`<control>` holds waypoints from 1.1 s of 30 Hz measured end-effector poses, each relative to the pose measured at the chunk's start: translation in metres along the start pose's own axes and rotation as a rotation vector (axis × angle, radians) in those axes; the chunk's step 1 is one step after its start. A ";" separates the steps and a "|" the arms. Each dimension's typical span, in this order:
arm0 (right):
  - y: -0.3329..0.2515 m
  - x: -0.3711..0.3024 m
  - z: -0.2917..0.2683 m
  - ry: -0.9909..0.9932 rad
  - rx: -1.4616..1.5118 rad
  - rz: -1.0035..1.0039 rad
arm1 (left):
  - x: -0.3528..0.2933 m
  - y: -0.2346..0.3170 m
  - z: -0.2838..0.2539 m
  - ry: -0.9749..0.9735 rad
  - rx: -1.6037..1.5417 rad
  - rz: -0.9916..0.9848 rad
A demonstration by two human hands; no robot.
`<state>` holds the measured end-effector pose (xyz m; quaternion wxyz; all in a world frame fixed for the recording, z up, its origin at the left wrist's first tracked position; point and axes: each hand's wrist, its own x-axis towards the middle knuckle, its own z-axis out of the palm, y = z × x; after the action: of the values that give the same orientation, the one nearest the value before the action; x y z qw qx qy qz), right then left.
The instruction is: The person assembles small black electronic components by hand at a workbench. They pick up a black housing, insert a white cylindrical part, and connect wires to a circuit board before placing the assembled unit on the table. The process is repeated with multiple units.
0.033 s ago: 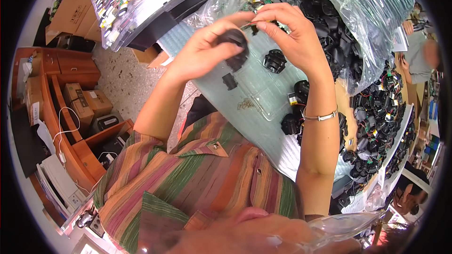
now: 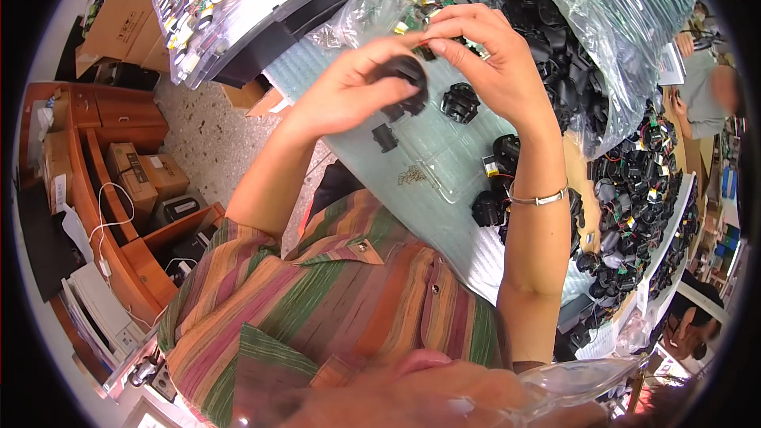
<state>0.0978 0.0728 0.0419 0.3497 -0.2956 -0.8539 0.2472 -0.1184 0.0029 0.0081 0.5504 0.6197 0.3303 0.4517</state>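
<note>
Seen from above through a fisheye lens, a person in a striped shirt (image 2: 333,301) of green, orange and pink works at a pale worktable (image 2: 444,214) that runs diagonally through the middle of the frame.

Both hands meet in the upper centre. The left hand (image 2: 349,95) is curled around a small round black plastic part (image 2: 404,75), with thumb and fingers closed on it. The right hand (image 2: 491,63), just to its right and touching the same part, has its fingertips (image 2: 440,46) pinched together at the part's upper edge; whatever small piece they hold is too tiny to make out. A silver bangle (image 2: 539,198) circles the right wrist, lower in the frame.

Below the hands, on the table, lie several loose black parts: one (image 2: 460,103) just right of the held part, a smaller one (image 2: 384,137) lower left, and a few near the bangle (image 2: 495,182). A clear plastic tray (image 2: 428,162) sits between them.

In the upper right, a large clear plastic bag (image 2: 618,24) holds many black parts. A long heap of similar black parts with coloured wires (image 2: 642,214) runs down the right edge. At upper left, a tray of small components (image 2: 214,0) rests on a dark stand. Wooden shelving with cardboard boxes (image 2: 135,174) fills the left side.
</note>
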 end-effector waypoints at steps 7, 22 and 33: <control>-0.025 -0.040 0.019 0.271 0.767 0.467 | 0.017 0.008 0.029 -0.056 -0.751 -0.135; -0.046 -0.134 0.012 0.563 0.718 0.635 | 0.006 -0.019 0.051 0.179 -0.814 -0.276; -0.046 -0.146 -0.002 0.689 1.099 0.563 | 0.002 -0.016 0.079 -0.288 0.055 -0.100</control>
<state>0.1686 -0.0581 0.0060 0.6215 -0.3472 -0.3371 0.6160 -0.0438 -0.0228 -0.0061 0.5965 0.6757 0.2907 0.3211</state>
